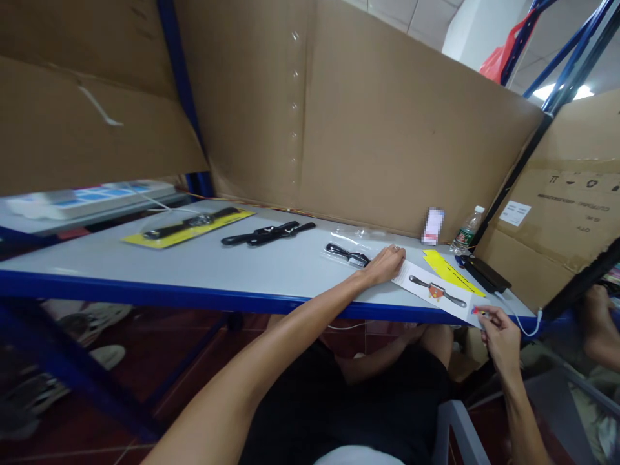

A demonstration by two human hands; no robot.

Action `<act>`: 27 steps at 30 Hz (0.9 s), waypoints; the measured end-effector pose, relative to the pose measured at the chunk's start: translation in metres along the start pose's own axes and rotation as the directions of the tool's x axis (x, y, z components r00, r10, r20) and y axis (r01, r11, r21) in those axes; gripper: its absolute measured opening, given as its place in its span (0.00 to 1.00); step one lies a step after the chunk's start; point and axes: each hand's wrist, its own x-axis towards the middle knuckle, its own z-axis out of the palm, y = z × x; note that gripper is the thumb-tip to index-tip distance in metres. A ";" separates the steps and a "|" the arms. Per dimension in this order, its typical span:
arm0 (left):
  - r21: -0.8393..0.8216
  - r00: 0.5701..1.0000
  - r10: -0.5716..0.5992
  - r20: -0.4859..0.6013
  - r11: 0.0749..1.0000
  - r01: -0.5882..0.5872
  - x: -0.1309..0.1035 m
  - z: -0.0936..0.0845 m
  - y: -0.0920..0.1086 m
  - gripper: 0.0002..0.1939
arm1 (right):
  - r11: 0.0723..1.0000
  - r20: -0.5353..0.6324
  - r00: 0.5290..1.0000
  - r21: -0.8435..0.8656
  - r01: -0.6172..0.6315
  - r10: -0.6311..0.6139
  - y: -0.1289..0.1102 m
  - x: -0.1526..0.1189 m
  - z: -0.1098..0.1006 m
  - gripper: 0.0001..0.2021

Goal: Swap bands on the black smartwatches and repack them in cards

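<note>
My right hand (501,336) pinches the lower right end of a white printed card (421,294) that shows a black tool with an orange piece. My left hand (386,265) is closed at the card's upper left end, its fingertips partly hidden. Just left of that hand, a black tool (346,254) lies in clear plastic packaging. Farther left, black two-handled tools (271,234) rest on the grey tabletop (203,274). Another black tool in clear wrap lies on a yellow card (179,237) at the left.
Yellow printed strips (453,274), a black case (487,274) with a white cable, a plastic bottle (467,230) and a blurred upright item (433,226) stand or lie at the right. Cardboard walls (387,116) enclose the blue-edged table. Another person's limb (600,320) shows at the far right.
</note>
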 end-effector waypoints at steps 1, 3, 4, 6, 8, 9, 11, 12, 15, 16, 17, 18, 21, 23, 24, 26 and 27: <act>0.005 1.000 -0.001 0.003 1.000 0.001 0.000 0.000 0.001 0.12 | 1.000 0.002 1.000 0.007 -0.008 0.008 -0.001 0.000 0.000 0.20; 0.000 1.000 -0.006 0.003 1.000 0.006 0.000 0.001 0.002 0.13 | 0.999 0.018 0.999 0.023 -0.028 0.028 -0.001 0.001 0.000 0.19; -0.004 1.000 -0.009 0.002 1.000 0.009 0.000 0.000 0.002 0.14 | 0.999 0.025 0.999 0.030 -0.037 0.036 -0.001 0.002 0.000 0.19; -0.011 1.000 -0.014 0.001 1.000 0.014 0.000 0.000 0.003 0.16 | 0.998 0.033 0.998 0.037 -0.047 0.045 -0.001 0.003 0.000 0.19; -0.003 1.000 -0.014 0.010 1.000 0.014 0.000 -0.002 0.004 0.16 | 0.998 0.032 0.999 0.037 -0.044 0.043 -0.001 0.004 -0.001 0.19; 0.013 1.000 -0.011 0.021 1.000 0.011 0.000 -0.002 0.005 0.16 | 0.999 0.032 0.999 0.036 -0.041 0.040 -0.001 0.004 -0.001 0.19; 0.066 0.998 -0.002 0.057 0.998 -0.002 0.000 -0.003 0.008 0.14 | 0.999 0.030 0.999 0.032 -0.040 0.039 -0.002 0.005 -0.003 0.20; 0.095 0.997 0.003 0.077 0.995 -0.011 0.001 -0.004 0.009 0.14 | 0.999 0.032 0.999 0.029 -0.044 0.043 -0.003 0.006 -0.004 0.20; 0.144 0.994 0.011 0.108 0.989 -0.026 0.001 -0.005 0.012 0.14 | 0.998 0.055 0.997 0.015 -0.062 0.061 -0.006 0.009 -0.007 0.21; 0.144 0.994 0.008 0.110 0.989 -0.023 0.001 -0.005 0.013 0.14 | 0.998 0.064 0.996 0.012 -0.065 0.065 -0.007 0.010 -0.008 0.21; 0.134 0.994 0.001 0.110 0.991 -0.016 0.001 -0.005 0.014 0.15 | 0.998 0.072 0.995 0.011 -0.068 0.067 -0.007 0.011 -0.009 0.21; 0.115 0.994 -0.007 0.108 0.993 -0.006 0.001 -0.005 0.014 0.15 | 0.998 0.075 0.995 0.014 -0.069 0.068 -0.007 0.012 -0.009 0.21; 0.021 0.996 -0.031 0.085 0.999 0.030 0.000 -0.006 0.013 0.17 | 0.997 0.082 0.994 0.031 -0.074 0.071 -0.004 0.014 -0.009 0.21; -0.028 0.997 -0.032 0.072 0.999 0.034 -0.002 -0.007 0.011 0.19 | 0.996 0.089 0.994 0.041 -0.074 0.071 -0.002 0.016 -0.009 0.21; -0.044 0.997 -0.028 0.070 0.999 0.031 -0.003 -0.007 0.010 0.20 | 0.997 0.092 0.993 0.041 -0.073 0.069 -0.001 0.016 -0.009 0.21; -0.068 0.997 -0.014 0.070 0.998 0.019 -0.003 -0.008 0.008 0.21 | 0.998 0.100 0.993 0.028 -0.065 0.062 -0.001 0.017 -0.010 0.21; -0.079 0.998 -0.009 0.068 0.997 0.014 -0.004 -0.008 0.007 0.22 | 0.998 0.100 0.993 0.018 -0.060 0.058 -0.001 0.018 -0.010 0.21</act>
